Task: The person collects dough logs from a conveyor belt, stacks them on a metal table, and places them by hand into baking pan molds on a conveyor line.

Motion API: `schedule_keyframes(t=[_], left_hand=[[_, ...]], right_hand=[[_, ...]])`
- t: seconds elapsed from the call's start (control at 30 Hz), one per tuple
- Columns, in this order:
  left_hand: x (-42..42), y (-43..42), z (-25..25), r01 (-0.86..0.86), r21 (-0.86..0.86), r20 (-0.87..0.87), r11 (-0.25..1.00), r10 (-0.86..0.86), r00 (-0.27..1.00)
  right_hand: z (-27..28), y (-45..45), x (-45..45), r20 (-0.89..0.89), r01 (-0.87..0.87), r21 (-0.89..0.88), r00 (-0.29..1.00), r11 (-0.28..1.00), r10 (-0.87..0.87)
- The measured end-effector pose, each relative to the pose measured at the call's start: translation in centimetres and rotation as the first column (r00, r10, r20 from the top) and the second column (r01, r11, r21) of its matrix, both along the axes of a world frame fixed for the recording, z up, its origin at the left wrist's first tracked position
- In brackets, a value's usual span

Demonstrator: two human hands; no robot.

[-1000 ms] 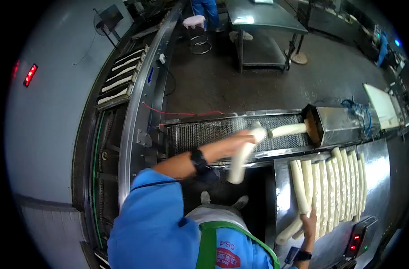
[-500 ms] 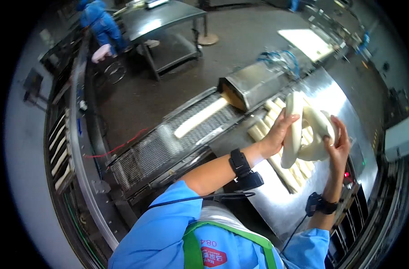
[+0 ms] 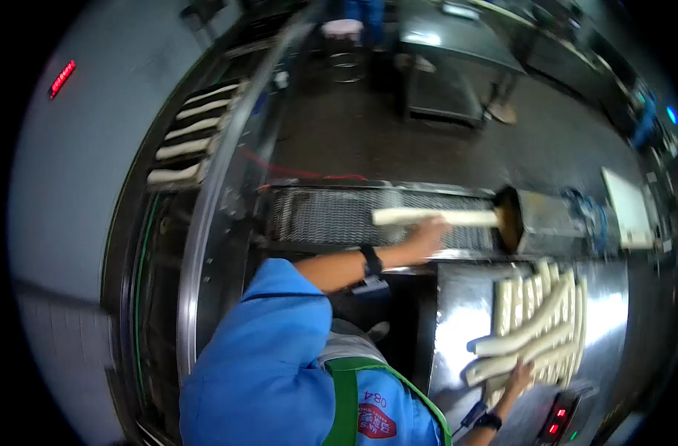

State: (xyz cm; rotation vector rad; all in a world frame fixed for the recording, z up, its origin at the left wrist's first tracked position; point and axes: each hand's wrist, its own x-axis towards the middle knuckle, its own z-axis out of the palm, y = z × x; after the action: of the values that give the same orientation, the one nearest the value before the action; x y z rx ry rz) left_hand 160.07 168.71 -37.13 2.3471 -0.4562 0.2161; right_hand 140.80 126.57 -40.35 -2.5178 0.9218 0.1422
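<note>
My left hand [image 3: 426,236], smeared by motion, is over the near edge of a long pale dough strip [image 3: 406,216] on the mesh conveyor [image 3: 324,215]. Whether its fingers close on the strip I cannot tell. My right hand [image 3: 518,377] touches the lower of two dough strips [image 3: 513,359] lying crosswise over a row of dough strips [image 3: 508,305], its fingers apart. The row rests on a steel table [image 3: 458,297]. The conveyor strip's far right end sits at the mouth of a metal housing [image 3: 547,223].
A scale display [image 3: 558,420] with red digits stands by the table's front edge. Left of a metal rail [image 3: 205,245], several dough strips [image 3: 186,147] lie in a rack. Behind are a steel worktable [image 3: 458,44], a stool [image 3: 344,30] and a person in blue [image 3: 365,15].
The folded dough held in both hands now lies stretched across the row. My left hand has moved to the conveyor, and my right hand has lowered onto the dough. The view has turned left.
</note>
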Motion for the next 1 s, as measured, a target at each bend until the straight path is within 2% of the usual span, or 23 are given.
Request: schedule_keyframes(t=[0.03, 0.07, 0.1, 0.17, 0.2, 0.23, 0.27, 0.3, 0.33, 0.37, 0.4, 0.43, 0.47, 0.5, 0.57, 0.6, 0.63, 0.7, 0.77, 0.83, 0.87, 0.93, 1.0], left_hand=[[0.6, 5.9, 3.5, -0.143, -0.054, 0.077, 0.988, 0.147, 0.986], [1.9, 12.2, 3.5, -0.463, 0.037, 0.206, 0.885, 0.447, 0.870], [1.0, 18.9, 5.5, -0.578, 0.137, 0.322, 0.804, 0.516, 0.794], [-1.6, 32.1, 5.8, -0.810, 0.232, 0.364, 0.538, 0.724, 0.586], [-3.9, 36.5, 7.9, -0.891, 0.334, 0.326, 0.307, 0.850, 0.415], [-6.6, 39.9, 9.3, -0.819, 0.519, 0.183, 0.244, 0.904, 0.386], [-8.1, 45.5, 9.7, -0.832, 0.485, -0.116, 0.270, 0.963, 0.245], [-10.9, 48.2, 9.1, -0.842, 0.517, 0.257, 0.155, 0.910, 0.325], [-13.4, 56.8, 4.2, -0.834, 0.517, 0.461, 0.191, 0.759, 0.460], [-13.9, 58.2, 6.3, -0.512, 0.835, 0.099, 0.205, 0.858, 0.505], [-16.3, 59.6, 5.9, -0.604, 0.731, 0.064, 0.317, 0.850, 0.524], [-17.5, 60.0, 4.9, -0.726, 0.596, 0.047, 0.343, 0.888, 0.458], [-18.5, 58.7, 5.7, -0.721, 0.591, 0.078, 0.362, 0.864, 0.498], [-19.0, 59.3, 5.4, -0.613, 0.688, 0.091, 0.389, 0.792, 0.604], [-19.8, 57.2, 6.0, -0.701, 0.598, 0.191, 0.389, 0.780, 0.596], [-20.2, 56.2, 6.8, -0.684, 0.589, 0.178, 0.431, 0.756, 0.630], [-20.9, 56.4, 5.9, -0.717, 0.569, 0.228, 0.402, 0.761, 0.607], [-21.7, 56.2, 6.3, -0.671, 0.628, 0.158, 0.393, 0.780, 0.605], [-23.8, 55.8, 5.2, -0.722, 0.586, 0.233, 0.369, 0.776, 0.586], [-26.4, 53.7, 6.0, -0.736, 0.550, 0.173, 0.395, 0.808, 0.563], [-28.0, 53.5, 4.7, -0.757, 0.541, 0.274, 0.367, 0.774, 0.571], [-31.6, 52.0, 4.8, -0.771, 0.521, 0.315, 0.366, 0.757, 0.572], [-34.9, 51.0, 4.9, -0.756, 0.575, 0.248, 0.312, 0.814, 0.525]], right_hand=[[-0.5, -1.0, -0.4, 0.001, -0.008, -0.013, 1.000, 1.000, 0.008], [0.6, -0.8, -0.3, 0.010, 0.005, 0.009, 1.000, 1.000, -0.005], [1.5, -0.1, 0.1, -0.073, -0.008, -0.120, 0.997, 0.993, -0.001], [4.3, 3.3, 1.8, -0.378, -0.043, -0.561, 0.901, 0.827, -0.210], [2.7, 2.6, 2.3, -0.191, -0.117, -0.719, 0.981, 0.686, -0.032], [1.0, 1.8, 2.5, -0.058, -0.135, -0.855, 0.984, 0.501, 0.166], [1.8, 4.0, 4.2, -0.074, -0.215, -0.732, 0.969, 0.647, 0.237], [5.0, 8.8, 6.1, -0.073, -0.279, -0.571, 0.954, 0.772, 0.290], [8.3, 15.3, 8.3, -0.219, -0.260, -0.510, 0.961, 0.820, 0.169], [2.5, 14.6, 9.7, 0.029, -0.313, -0.679, 0.893, 0.664, 0.450], [4.8, 19.2, 11.1, 0.204, -0.528, -0.439, 0.729, 0.727, 0.653], [4.0, 22.9, 13.1, 0.197, -0.595, -0.519, 0.616, 0.614, 0.763], [5.2, 28.0, 14.4, 0.254, -0.672, -0.433, 0.549, 0.601, 0.797], [3.0, 32.0, 16.0, 0.164, -0.690, -0.521, 0.497, 0.502, 0.852], [3.8, 40.6, 17.2, 0.127, -0.816, -0.419, 0.382, 0.399, 0.915], [4.2, 44.3, 17.7, 0.079, -0.865, -0.412, 0.280, 0.287, 0.957], [4.5, 47.7, 18.0, 0.030, -0.901, -0.400, 0.173, 0.171, 0.984], [4.8, 52.6, 18.5, -0.052, -0.936, -0.346, 0.085, 0.062, 0.995], [4.6, 55.5, 18.7, -0.135, -0.950, -0.312, 0.077, 0.031, 0.988], [4.2, 56.7, 18.5, -0.122, -0.942, -0.333, 0.078, 0.033, 0.990], [3.4, 57.0, 18.8, -0.070, -0.919, -0.393, 0.065, 0.033, 0.995], [2.0, 57.8, 19.1, -0.019, -0.892, -0.450, 0.050, 0.036, 0.999], [1.5, 58.2, 19.0, 0.023, -0.894, -0.447, 0.033, 0.040, 0.999]])
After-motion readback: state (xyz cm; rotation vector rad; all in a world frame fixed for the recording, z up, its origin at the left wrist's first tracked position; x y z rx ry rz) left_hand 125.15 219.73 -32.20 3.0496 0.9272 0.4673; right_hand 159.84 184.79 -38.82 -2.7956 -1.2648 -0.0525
